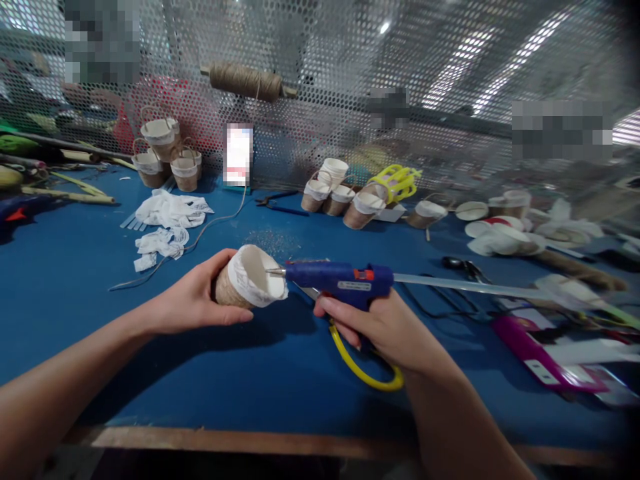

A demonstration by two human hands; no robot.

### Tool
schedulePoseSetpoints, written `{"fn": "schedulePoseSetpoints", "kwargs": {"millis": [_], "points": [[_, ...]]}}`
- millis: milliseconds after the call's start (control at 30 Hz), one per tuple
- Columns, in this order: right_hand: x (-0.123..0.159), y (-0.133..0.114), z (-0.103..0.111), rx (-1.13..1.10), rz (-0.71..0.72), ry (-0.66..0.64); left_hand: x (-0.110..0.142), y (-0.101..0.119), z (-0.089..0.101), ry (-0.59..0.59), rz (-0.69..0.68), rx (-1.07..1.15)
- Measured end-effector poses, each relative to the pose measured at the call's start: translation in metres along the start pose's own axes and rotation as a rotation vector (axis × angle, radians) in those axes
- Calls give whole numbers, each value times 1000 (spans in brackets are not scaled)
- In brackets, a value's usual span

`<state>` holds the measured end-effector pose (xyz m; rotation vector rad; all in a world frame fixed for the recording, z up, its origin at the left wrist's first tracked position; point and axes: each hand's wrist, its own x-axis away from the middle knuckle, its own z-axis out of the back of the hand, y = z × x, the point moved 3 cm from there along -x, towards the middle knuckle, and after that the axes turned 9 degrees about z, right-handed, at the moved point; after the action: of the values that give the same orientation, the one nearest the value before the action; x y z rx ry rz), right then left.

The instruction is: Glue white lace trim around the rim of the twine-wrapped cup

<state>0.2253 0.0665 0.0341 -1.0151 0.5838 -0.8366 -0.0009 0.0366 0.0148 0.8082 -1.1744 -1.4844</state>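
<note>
My left hand (200,297) is wrapped round a small twine-covered cup (231,288) with white lace along its rim. The cup is tilted, its mouth facing right. In my right hand (365,320) is a blue hot glue gun (330,277), a long clear glue stick (465,287) jutting from its back. The metal nozzle is at the cup's mouth, over the white inside; I cannot tell whether it touches. Scissors with a yellow handle (367,373) lie under my right hand, partly hidden by it.
Several finished-looking twine cups (365,210) stand along the back, with more stacked at left (160,150). White lace (170,208) lies behind my left hand. A twine spool (245,81) hangs on the mesh. Pliers (283,203), a phone (238,157) and a magenta object (540,353) are also here.
</note>
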Motion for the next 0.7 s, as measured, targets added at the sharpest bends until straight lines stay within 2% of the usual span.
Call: {"fn": "schedulePoseSetpoints", "kwargs": {"millis": [133,200,333,467,700], "points": [[-1,1,0,-182,8,89,-1,-3,1,69,-28,35],[-1,2,0,-197,19,131,-2,-4,0,98,-46,40],[1,-2,0,-18,59,181,-1,-4,-1,146,-49,24],[5,-3,-1,225,18,238,0,-1,1,200,-46,1],[5,8,-2,391,106,220,0,-3,1,211,-73,-80]]}}
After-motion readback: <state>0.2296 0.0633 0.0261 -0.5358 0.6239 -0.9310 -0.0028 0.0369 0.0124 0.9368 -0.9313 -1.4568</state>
